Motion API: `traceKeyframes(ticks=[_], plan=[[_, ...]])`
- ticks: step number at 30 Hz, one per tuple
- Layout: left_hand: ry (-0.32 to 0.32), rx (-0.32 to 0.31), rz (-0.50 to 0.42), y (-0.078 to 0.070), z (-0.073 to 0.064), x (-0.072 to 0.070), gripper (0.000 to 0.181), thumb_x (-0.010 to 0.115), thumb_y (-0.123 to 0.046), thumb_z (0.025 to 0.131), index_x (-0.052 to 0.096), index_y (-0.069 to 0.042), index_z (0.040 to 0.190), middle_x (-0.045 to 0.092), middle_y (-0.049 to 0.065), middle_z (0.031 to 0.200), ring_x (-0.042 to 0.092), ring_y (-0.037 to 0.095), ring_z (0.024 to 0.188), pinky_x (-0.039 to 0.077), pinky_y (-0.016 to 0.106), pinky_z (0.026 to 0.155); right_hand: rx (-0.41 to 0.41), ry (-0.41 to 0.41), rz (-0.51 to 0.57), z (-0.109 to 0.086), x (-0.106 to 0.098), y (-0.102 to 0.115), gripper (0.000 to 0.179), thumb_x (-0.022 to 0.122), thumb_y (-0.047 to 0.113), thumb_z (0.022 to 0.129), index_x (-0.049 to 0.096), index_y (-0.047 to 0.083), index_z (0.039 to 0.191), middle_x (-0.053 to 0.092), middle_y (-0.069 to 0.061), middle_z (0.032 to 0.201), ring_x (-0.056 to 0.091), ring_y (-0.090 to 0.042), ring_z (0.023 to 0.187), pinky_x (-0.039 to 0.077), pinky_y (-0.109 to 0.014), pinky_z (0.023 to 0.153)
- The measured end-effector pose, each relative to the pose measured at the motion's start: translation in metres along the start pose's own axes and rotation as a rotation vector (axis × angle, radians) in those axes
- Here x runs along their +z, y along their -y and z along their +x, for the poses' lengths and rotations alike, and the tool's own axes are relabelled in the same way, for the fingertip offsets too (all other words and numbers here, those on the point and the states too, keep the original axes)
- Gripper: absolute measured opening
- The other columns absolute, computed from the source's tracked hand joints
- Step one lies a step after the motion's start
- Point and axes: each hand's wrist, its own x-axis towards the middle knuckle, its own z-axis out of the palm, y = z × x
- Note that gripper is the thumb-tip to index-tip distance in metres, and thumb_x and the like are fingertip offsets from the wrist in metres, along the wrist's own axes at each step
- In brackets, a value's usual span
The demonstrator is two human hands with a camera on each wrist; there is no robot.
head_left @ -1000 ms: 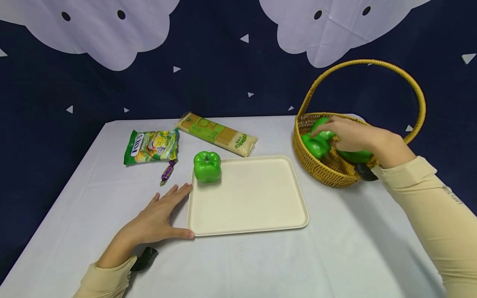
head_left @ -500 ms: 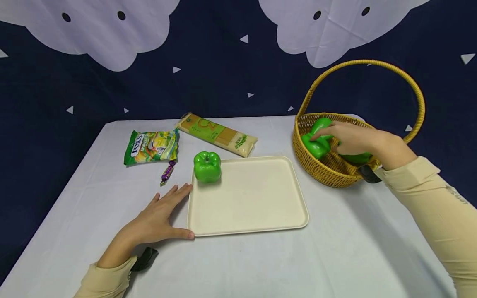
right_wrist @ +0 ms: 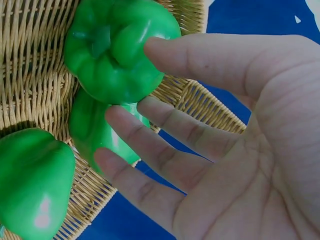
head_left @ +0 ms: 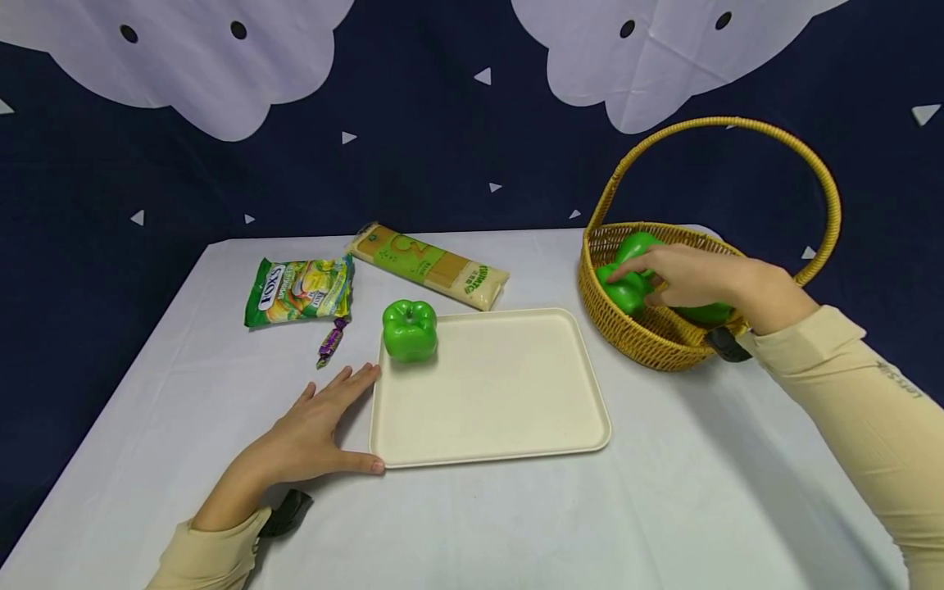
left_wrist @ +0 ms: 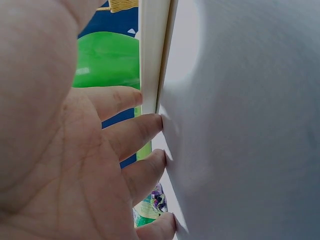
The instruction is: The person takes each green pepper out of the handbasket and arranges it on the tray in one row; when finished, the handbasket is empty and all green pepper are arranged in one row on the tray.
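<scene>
My left hand [head_left: 306,434] lies spread at the left edge of a cream tray [head_left: 494,393], its thumb and fingertips touching or close to the rim. A green bell pepper [head_left: 410,330] stands on the tray's back left corner. My right hand [head_left: 693,279] reaches into a wicker basket [head_left: 649,348] at the right. Its fingers are extended and slightly bent at one green bell pepper [right_wrist: 115,60]. The thumb overlaps that pepper, and the fingertips are at its edge; firm contact is unclear. Behind it is another pepper [right_wrist: 90,120], and a further one [right_wrist: 35,185] lies apart.
A FOX'S candy bag [head_left: 298,291] lies at the back left, with a purple wrapped candy [head_left: 332,342] in front of it. A noodle pack [head_left: 431,266] lies behind the tray. The basket's tall handle [head_left: 737,123] arches above the right hand.
My right hand shifts slightly within the basket, staying around the same pepper, which barely moves. The left hand and the tray stay where they were.
</scene>
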Motion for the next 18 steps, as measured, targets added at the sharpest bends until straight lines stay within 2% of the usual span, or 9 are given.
traceKeyframes(ticks=[5,8,15,18], plan=[[0.001,0.002,-0.004,0.0001,0.0002,0.0001,0.132,0.094,-0.069,0.066,0.033,-0.014,0.17,0.036,0.017,0.174,0.026,0.051,0.162,0.012,0.086,0.122,0.017,0.014,0.027,-0.0002,-0.0011,-0.0002,0.062,0.074,-0.004,0.088,0.068,0.017,0.146,0.069,-0.015,0.124,0.06,-0.024,0.093,0.055,-0.042,0.084],[0.003,0.005,-0.002,0.0006,0.0,0.0002,0.132,0.094,-0.069,0.066,0.032,-0.014,0.17,0.036,0.017,0.174,0.026,0.051,0.162,0.012,0.086,0.122,0.024,0.031,0.043,-0.0005,-0.0012,-0.0006,0.063,0.075,-0.004,0.088,0.066,0.015,0.148,0.069,-0.015,0.122,0.06,-0.02,0.09,0.053,-0.038,0.081],[0.0,0.007,-0.004,0.0005,-0.0015,-0.0004,0.133,0.093,-0.07,0.066,0.032,-0.015,0.17,0.035,0.018,0.174,0.025,0.053,0.162,0.012,0.086,0.122,0.07,0.072,0.014,-0.0026,-0.0018,0.0001,0.07,0.083,0.002,0.086,0.06,0.009,0.152,0.073,-0.015,0.117,0.069,-0.03,0.105,0.06,-0.052,0.092],[-0.001,0.01,-0.006,0.0002,-0.0014,-0.0005,0.133,0.093,-0.07,0.067,0.031,-0.015,0.17,0.035,0.018,0.174,0.025,0.052,0.162,0.012,0.086,0.122,0.078,0.062,0.003,-0.0049,-0.0018,0.0018,0.075,0.086,0.001,0.084,0.059,0.009,0.153,0.07,-0.02,0.127,0.068,-0.035,0.113,0.06,-0.056,0.095]])
